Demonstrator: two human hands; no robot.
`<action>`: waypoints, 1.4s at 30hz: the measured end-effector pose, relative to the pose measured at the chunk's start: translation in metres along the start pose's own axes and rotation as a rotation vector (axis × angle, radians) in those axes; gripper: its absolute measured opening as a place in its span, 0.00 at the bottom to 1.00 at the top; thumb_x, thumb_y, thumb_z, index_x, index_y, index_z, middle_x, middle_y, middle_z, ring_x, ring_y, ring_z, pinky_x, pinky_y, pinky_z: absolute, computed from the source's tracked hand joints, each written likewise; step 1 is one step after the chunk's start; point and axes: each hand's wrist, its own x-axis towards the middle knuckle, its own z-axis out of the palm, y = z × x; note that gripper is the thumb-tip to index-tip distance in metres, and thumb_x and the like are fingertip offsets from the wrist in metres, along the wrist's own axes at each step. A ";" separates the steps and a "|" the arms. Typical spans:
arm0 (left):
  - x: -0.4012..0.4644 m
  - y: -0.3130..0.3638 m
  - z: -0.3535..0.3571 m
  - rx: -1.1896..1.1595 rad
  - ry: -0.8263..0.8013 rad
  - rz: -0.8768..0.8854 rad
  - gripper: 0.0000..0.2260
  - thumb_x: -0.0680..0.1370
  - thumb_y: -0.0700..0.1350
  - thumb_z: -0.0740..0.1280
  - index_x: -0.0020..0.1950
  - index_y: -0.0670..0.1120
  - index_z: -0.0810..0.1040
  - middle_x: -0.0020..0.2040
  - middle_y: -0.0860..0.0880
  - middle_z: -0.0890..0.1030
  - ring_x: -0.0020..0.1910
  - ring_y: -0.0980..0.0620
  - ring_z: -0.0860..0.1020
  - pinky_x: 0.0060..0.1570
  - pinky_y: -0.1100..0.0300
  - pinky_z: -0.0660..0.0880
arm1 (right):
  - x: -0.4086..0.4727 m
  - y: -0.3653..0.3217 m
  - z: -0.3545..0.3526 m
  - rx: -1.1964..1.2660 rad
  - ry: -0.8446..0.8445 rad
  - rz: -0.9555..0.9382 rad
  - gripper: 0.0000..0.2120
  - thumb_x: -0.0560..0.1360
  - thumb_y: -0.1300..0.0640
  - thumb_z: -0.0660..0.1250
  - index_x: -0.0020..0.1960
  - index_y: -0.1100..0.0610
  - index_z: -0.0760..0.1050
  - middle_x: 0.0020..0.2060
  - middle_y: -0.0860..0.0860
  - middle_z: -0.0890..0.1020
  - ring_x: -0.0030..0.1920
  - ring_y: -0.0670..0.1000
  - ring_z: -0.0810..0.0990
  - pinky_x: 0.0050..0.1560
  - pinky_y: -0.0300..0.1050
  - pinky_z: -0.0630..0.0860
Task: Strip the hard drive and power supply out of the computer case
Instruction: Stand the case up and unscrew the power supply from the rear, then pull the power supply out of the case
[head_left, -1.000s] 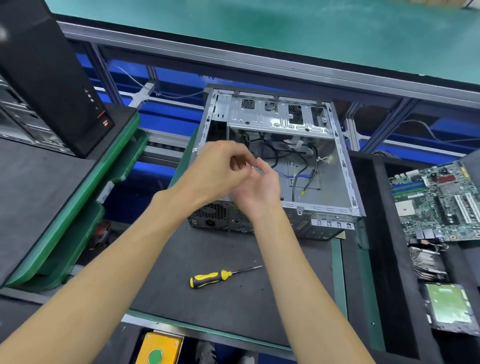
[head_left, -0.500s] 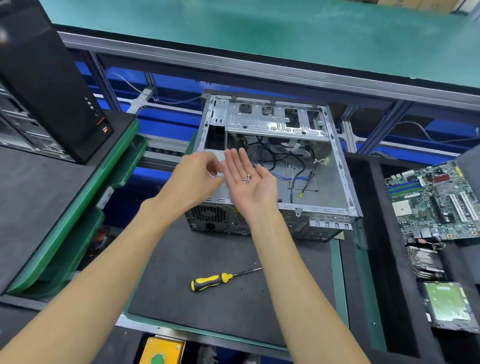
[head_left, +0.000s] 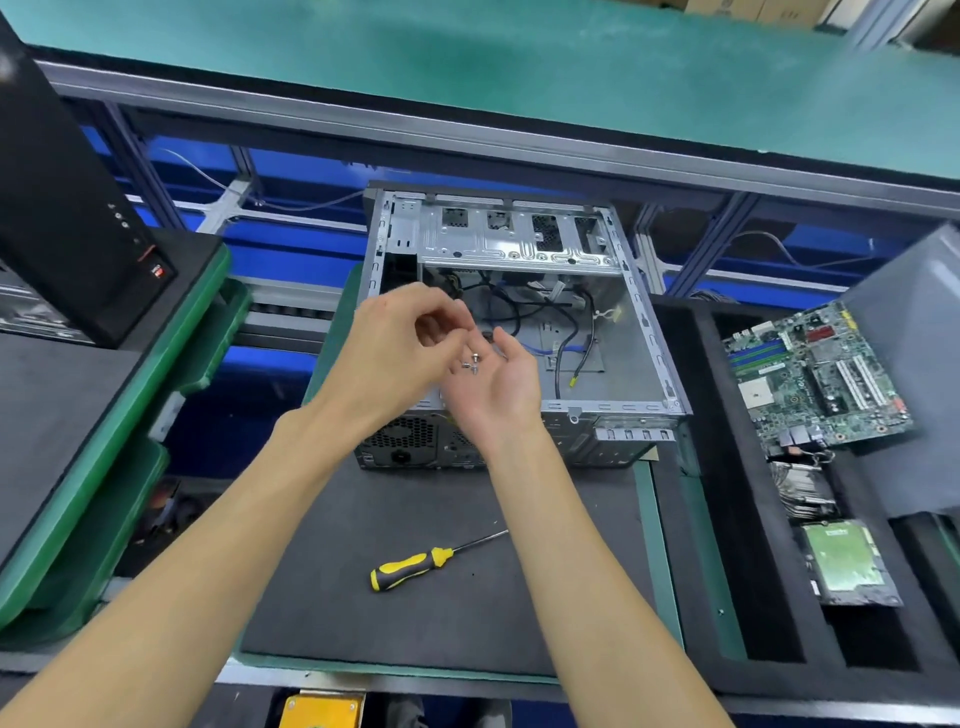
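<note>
We see one open computer case (head_left: 613, 358) at 12 o'clock on the dark desk (head_left: 441, 623). Over its near edge, our right hand (head_left: 493, 384) lies palm up, its grip apart, cupping two small screws (head_left: 472, 362). Our left hand (head_left: 400, 348) hovers just beside them, fingers loosely curled, holding nothing. One yellow-handled screwdriver (head_left: 415, 566) lies at 6 o'clock. At 3 o'clock sit one motherboard (head_left: 815, 374) and one hard drive (head_left: 847, 566).

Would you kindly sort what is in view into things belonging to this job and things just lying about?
Job: open grey metal computer case; small silver screws in the right hand's palm; yellow-and-black screwdriver.
Lying about: green motherboard; black tower case.
</note>
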 end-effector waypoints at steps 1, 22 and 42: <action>0.001 0.006 0.004 0.004 -0.048 0.026 0.07 0.74 0.36 0.71 0.47 0.46 0.84 0.42 0.53 0.82 0.41 0.57 0.78 0.45 0.67 0.74 | -0.005 0.000 -0.001 -0.002 -0.003 0.011 0.21 0.86 0.53 0.52 0.57 0.68 0.77 0.46 0.61 0.81 0.53 0.57 0.78 0.56 0.49 0.78; -0.029 0.126 0.211 -0.410 -0.380 -0.083 0.14 0.75 0.30 0.61 0.44 0.46 0.82 0.39 0.53 0.83 0.38 0.58 0.79 0.44 0.61 0.75 | -0.154 -0.179 -0.131 0.104 0.210 -0.385 0.23 0.74 0.59 0.57 0.23 0.52 0.55 0.24 0.46 0.49 0.24 0.49 0.45 0.22 0.40 0.46; -0.093 0.125 0.340 -0.279 -0.377 -0.557 0.13 0.78 0.32 0.59 0.45 0.45 0.81 0.37 0.50 0.84 0.34 0.54 0.79 0.35 0.64 0.73 | -0.159 -0.233 -0.316 -1.066 0.561 0.261 0.20 0.85 0.44 0.51 0.69 0.55 0.66 0.61 0.55 0.73 0.60 0.59 0.77 0.56 0.54 0.80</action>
